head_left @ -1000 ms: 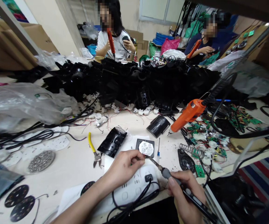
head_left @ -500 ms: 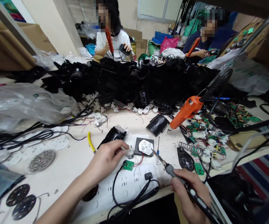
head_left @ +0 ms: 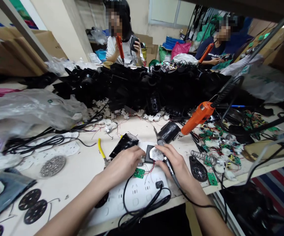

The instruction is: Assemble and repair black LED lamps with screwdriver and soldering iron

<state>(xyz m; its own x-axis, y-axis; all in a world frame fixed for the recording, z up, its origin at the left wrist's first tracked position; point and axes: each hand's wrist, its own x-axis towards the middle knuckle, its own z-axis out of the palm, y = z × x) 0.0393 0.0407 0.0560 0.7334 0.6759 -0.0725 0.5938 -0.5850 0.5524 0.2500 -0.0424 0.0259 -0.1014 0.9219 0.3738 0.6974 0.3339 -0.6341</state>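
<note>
My left hand (head_left: pixel 125 162) is closed, its fingertips on a small silvery motor-like part (head_left: pixel 142 161), mostly hidden. My right hand (head_left: pixel 177 164) grips a soldering iron (head_left: pixel 169 167), whose tip points up and away. Its thumb and fingertips also touch the white octagonal LED plate (head_left: pixel 156 154), which lies partly over a black square block (head_left: pixel 148 153). Thin red wires (head_left: pixel 150 167) run from the plate towards a small green circuit board (head_left: pixel 139 173). That board lies on a white power strip (head_left: pixel 134 193) just below my hands.
An orange electric screwdriver (head_left: pixel 198 117) hangs at right, near a black housing (head_left: pixel 169 131). Yellow-handled cutters (head_left: pixel 101 150) and another black housing (head_left: pixel 123 144) lie left. Circuit boards (head_left: pixel 215 142) crowd the right; black parts (head_left: pixel 132 87) are heaped behind. Two people sit opposite.
My right hand has moved in to the LED plate, and the soldering iron has swung from pointing at the plate to pointing away. My left hand, off the plate, has closed on the motor-like part.
</note>
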